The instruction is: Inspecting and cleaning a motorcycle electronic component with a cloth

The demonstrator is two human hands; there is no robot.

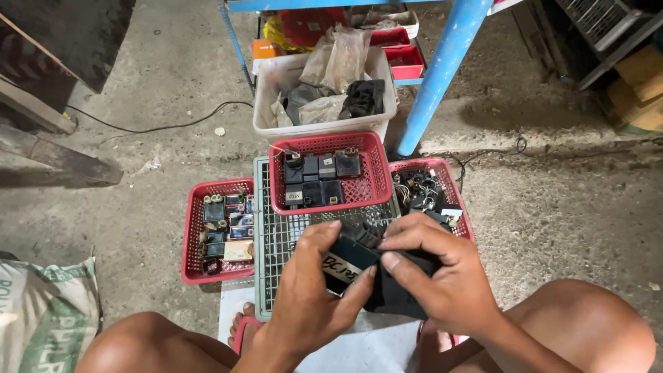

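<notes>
Between the knees, at six o'clock, left hand (314, 290) and right hand (435, 276) both pinch a black module (359, 266), its long axis running nine to three. At twelve o'clock a red basket (376, 183) holds similar modules; side baskets (193, 255) hold smaller parts; a white bin (269, 83) holds bags.

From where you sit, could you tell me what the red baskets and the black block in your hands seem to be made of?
The red baskets look like moulded plastic: uniform colour, regular lattice walls. The black block, held by left hand and right hand, appears matte hard plastic, though its inside is hidden.
</notes>
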